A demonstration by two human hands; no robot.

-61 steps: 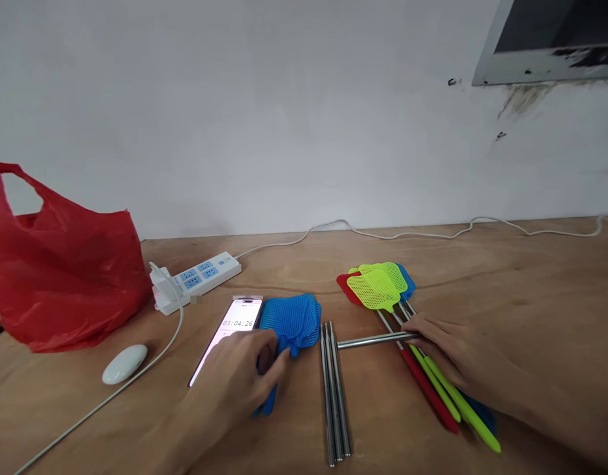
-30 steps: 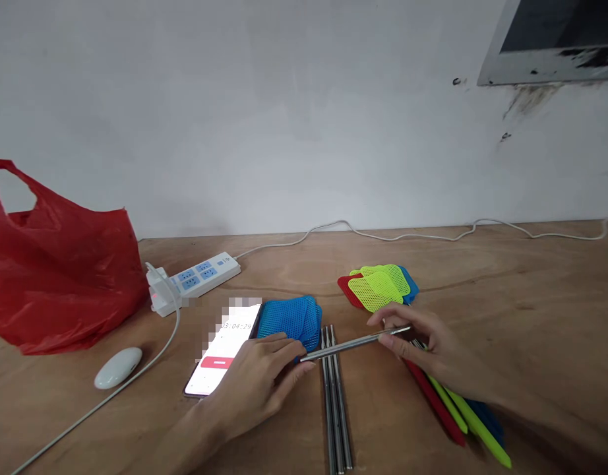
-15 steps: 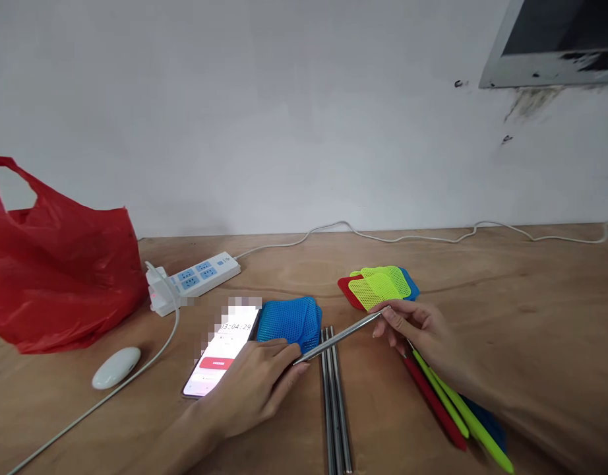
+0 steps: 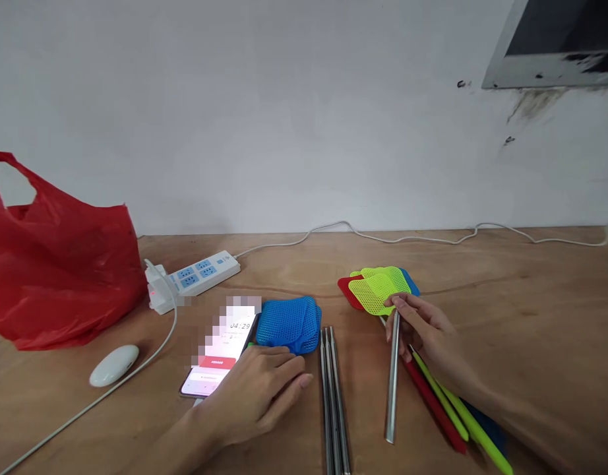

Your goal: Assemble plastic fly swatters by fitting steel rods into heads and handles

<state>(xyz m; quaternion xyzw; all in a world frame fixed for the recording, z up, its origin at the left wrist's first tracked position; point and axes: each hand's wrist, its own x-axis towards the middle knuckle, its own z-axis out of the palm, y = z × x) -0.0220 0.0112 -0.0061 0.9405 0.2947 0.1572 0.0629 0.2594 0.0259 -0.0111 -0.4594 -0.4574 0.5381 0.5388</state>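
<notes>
My right hand [image 4: 425,330] pinches the upper end of a metal tube [image 4: 392,389], which hangs down toward me, nearly upright in view. Behind those fingers lies a fanned pile of yellow-green, red and blue mesh fly swatter heads [image 4: 376,290]. Red [image 4: 435,409] and yellow-green fly swatter handles [image 4: 475,422] run out below my right wrist. My left hand [image 4: 259,389] is empty, thumb a little apart from the loosely bent fingers, by the blue mesh swatter heads [image 4: 287,322]; its other fingertips are hidden. Several metal tubes [image 4: 336,409] lie side by side between my hands.
A lit phone [image 4: 219,363] lies partly under my left hand. Further left are a white power strip [image 4: 205,274] with a cable, a white oval device [image 4: 114,365] and a red plastic bag [image 4: 61,270]. A pale wall [image 4: 304,132] closes the table's back.
My left hand has let go of the metal tube's lower end. The tube has swung from slanting across between my hands to pointing down from my right hand.
</notes>
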